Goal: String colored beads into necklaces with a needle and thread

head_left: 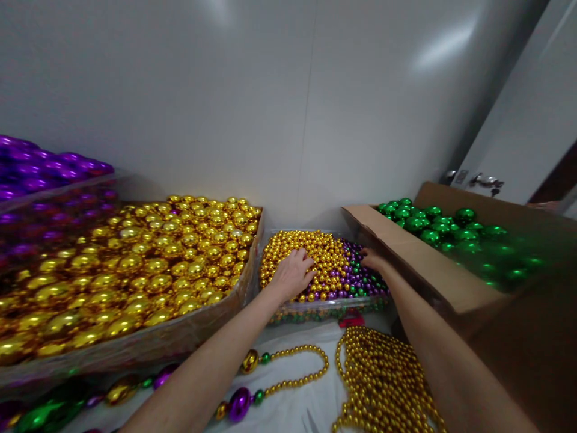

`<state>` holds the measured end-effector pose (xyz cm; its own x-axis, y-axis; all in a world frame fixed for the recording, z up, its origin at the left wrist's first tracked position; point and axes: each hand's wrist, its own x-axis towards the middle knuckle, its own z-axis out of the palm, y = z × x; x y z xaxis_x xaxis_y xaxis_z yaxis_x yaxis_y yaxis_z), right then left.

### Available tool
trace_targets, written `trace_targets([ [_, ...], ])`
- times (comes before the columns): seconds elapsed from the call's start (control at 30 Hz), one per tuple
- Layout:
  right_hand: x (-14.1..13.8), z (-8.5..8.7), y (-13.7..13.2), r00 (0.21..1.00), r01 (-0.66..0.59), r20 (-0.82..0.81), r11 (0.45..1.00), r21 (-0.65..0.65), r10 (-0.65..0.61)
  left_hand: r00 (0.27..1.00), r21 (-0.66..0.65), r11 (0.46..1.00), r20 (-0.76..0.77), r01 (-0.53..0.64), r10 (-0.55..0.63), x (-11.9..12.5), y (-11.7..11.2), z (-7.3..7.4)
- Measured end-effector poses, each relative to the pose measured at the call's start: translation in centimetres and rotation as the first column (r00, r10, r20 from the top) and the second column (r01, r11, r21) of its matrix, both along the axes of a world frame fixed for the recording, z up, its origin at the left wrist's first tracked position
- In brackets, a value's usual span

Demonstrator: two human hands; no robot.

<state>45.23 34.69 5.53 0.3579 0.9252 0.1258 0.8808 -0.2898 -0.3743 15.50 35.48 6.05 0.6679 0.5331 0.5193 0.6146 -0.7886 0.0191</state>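
Tray (311, 311): beads.
Left hand (293, 273): mine, spread flat on gold beads (315, 246), holding nothing.
Right hand (372, 260): on purple beads (356, 279); grip I cannot tell.

Left hand (293, 273): spread flat on small gold beads (306, 249) in clear tray (315, 311)
Right hand (372, 260): resting on purple beads (356, 273) at the tray's right edge
Front: gold bead strands (383, 379)

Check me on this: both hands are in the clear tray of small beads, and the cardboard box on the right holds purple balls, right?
Not quite: the cardboard box holds green balls, not purple, as the head view shows. The rest stands: the left hand and right hand both reach into the clear tray of small beads.
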Motion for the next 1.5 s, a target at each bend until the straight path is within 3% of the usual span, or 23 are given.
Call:
trace_targets([
  [0.13, 0.6, -0.3, 0.4, 1.000, -0.017, -0.018, 0.994, -0.105, 0.015, 0.997, -0.139, 0.988, 0.035, 0.067, -0.063, 0.5, 0.6, 0.0],
  [0.3, 1.1, -0.8, 0.6, 0.997, -0.081, -0.027, 0.990, -0.113, 0.078, 0.980, -0.319, 0.936, 0.173, 0.146, -0.094, 0.8, 1.3, 0.0],
  [0.4, 1.6, -1.0, 0.5, 0.991, -0.131, -0.035, 0.988, -0.081, 0.128, 0.941, -0.435, 0.877, 0.334, 0.204, -0.054, 1.0, 1.6, 0.2],
  [0.5, 1.9, -1.3, 0.6, 0.984, -0.173, -0.045, 0.983, -0.055, 0.171, 0.851, -0.553, 0.787, 0.521, 0.276, 0.067, 1.4, 1.9, 0.9],
  [0.6, 2.2, -1.7, 0.8, 0.976, -0.213, -0.059, 0.977, -0.028, 0.211, 0.698, -0.655, 0.648, 0.668, 0.388, 0.257, 1.6, 2.0, 2.0],
  [0.7, 2.3, -2.3, 0.9, 0.968, -0.238, -0.079, 0.971, 0.014, 0.238, 0.542, -0.687, 0.461, 0.726, 0.562, 0.423, 1.0, 1.2, 3.3],
  [0.83, 2.6, -3.0, 1.0, 0.962, -0.243, -0.112, 0.968, 0.067, 0.250, 0.435, -0.623, 0.237, 0.724, 0.746, 0.534, -0.5, -1.5, 4.3],
  [0.9, 2.7, -3.2, 1.0, 0.958, -0.251, -0.127, 0.965, 0.077, 0.259, 0.353, -0.514, 0.079, 0.685, 0.854, 0.638, -1.0, -3.0, 4.4],
  [0.97, 2.7, -3.3, 0.9, 0.954, -0.256, -0.136, 0.963, 0.080, 0.265, 0.232, -0.300, -0.064, 0.569, 0.952, 0.789, -1.2, -4.3, 4.3],
  [1.0, 2.7, -3.3, 0.9, 0.954, -0.256, -0.139, 0.963, 0.081, 0.266, 0.181, -0.189, -0.098, 0.495, 0.977, 0.850, -1.2, -4.8, 4.2],
  [1.07, 2.6, -3.2, 0.8, 0.955, -0.251, -0.142, 0.964, 0.085, 0.261, 0.126, -0.080, -0.102, 0.406, 0.992, 0.905, -1.0, -5.4, 4.1],
  [1.13, 2.6, -3.2, 0.8, 0.955, -0.246, -0.145, 0.965, 0.089, 0.257, 0.124, -0.072, -0.104, 0.381, 0.992, 0.916, -0.8, -5.5, 4.0],
  [1.33, 2.6, -3.0, 0.6, 0.939, -0.275, -0.187, 0.957, 0.097, 0.289, 0.265, -0.124, -0.235, 0.373, 0.964, 0.889, -1.1, -3.8, 4.3],
  [1.5, 2.6, -2.6, 0.1, 0.919, -0.292, -0.244, 0.951, 0.101, 0.308, 0.301, -0.171, -0.251, 0.431, 0.953, 0.851, -1.5, -2.4, 4.5],
])
